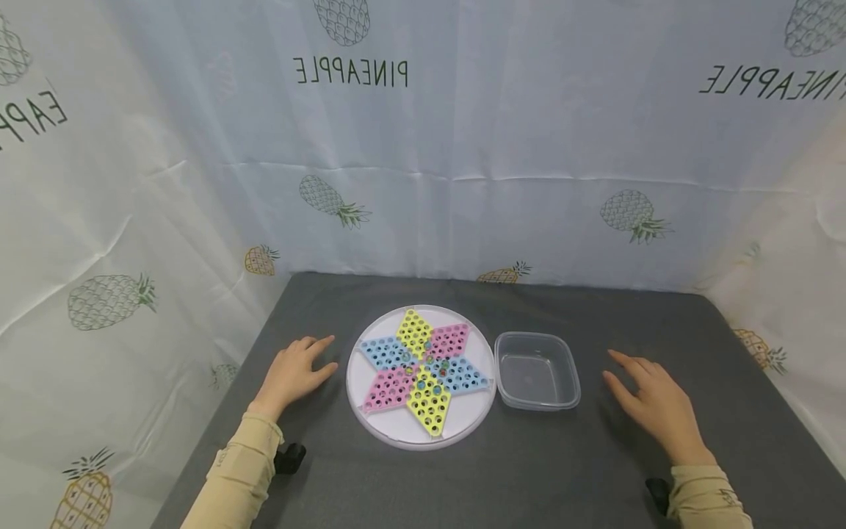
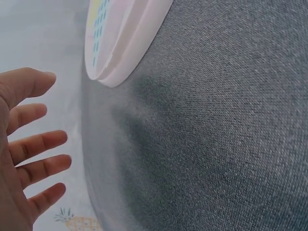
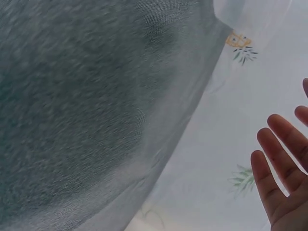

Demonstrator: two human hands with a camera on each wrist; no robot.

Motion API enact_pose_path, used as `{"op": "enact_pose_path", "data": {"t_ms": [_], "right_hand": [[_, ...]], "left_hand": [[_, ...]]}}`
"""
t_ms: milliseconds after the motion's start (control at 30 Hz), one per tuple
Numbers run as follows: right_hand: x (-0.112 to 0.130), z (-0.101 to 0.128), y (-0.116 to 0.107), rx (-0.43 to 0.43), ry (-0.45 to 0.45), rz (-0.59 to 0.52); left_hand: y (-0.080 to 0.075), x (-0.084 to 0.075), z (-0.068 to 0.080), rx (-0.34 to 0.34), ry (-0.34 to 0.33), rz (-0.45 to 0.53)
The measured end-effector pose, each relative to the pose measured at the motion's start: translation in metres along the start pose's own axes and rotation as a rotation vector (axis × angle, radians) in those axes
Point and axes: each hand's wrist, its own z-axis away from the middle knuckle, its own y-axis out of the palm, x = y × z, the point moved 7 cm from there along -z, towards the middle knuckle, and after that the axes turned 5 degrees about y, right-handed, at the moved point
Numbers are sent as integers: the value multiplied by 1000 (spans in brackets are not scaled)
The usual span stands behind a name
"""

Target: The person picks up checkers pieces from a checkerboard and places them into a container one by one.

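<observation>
A round white Chinese checkers board [image 1: 463,419] lies on the grey cloth, its star of pink, yellow and blue points dotted with holes. Several glass marbles [image 1: 421,384] sit in holes around the star's middle. Just right of the board stands a clear plastic container [image 1: 537,371], without a lid. My left hand [image 1: 295,376] is to the left of the board, fingers spread and holding nothing; the left wrist view shows the board's rim [image 2: 130,53] beyond the thumb. To the right of the container, my right hand [image 1: 656,404] has its fingers extended, also with nothing in it.
Dark grey cloth [image 1: 489,485] covers the table. White curtains [image 1: 423,132] printed with pineapples rise behind it and along both sides. A small black device [image 1: 289,459] sits at the left wrist, and another black device [image 1: 658,494] at the right.
</observation>
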Motion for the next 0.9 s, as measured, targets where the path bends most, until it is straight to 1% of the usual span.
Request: {"op": "enact_pose_path", "data": {"t_ms": [167, 300, 433, 600, 667, 733, 900], "right_hand": [[8, -1, -3, -23, -5, -37], [16, -2, -5, -61, -24, -77], [24, -4, -5, -78, -43, -103], [36, -8, -4, -89, -62, -114], [42, -9, -4, -97, -72, -121], [49, -10, -5, -108, -86, -131], [64, -13, -5, -149, -128, -174]], "left_hand": [[1, -1, -2, 4, -24, 48], [2, -1, -4, -1, -38, 82], [3, -1, -4, 0, -61, 113], [6, 0, -4, 33, -92, 150], [7, 0, -4, 62, -105, 173], [8, 1, -5, 76, -117, 190], [10, 0, -5, 92, -144, 211]]}}
